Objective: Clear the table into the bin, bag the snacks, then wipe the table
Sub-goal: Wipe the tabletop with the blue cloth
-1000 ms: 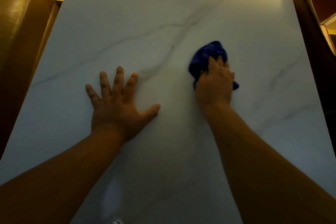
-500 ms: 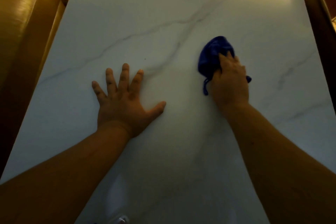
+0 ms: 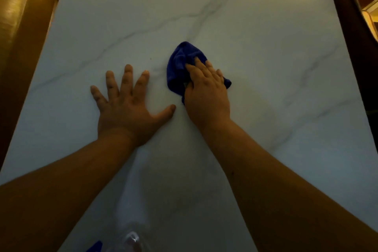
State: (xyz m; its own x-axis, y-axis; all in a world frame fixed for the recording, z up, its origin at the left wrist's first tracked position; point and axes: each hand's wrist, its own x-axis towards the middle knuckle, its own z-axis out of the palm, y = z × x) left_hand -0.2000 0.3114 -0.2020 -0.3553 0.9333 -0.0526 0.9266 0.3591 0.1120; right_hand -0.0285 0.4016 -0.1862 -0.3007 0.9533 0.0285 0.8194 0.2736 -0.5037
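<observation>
A white marble table (image 3: 266,26) with grey veins fills the view. My right hand (image 3: 206,92) presses a bunched blue cloth (image 3: 180,63) onto the table's middle; the cloth sticks out past my fingers at the far side and to the right. My left hand (image 3: 126,104) lies flat on the table with its fingers spread, holding nothing, its thumb close to my right wrist.
A brown leather seat (image 3: 18,16) runs along the table's left edge. A dark chair back (image 3: 347,6) stands at the right edge. At the near edge a clear plastic thing (image 3: 133,239) and a blue bit (image 3: 94,246) show.
My right hand has slid the cloth leftward, toward my left hand, after going right a moment before. My left hand stays flat in place.
</observation>
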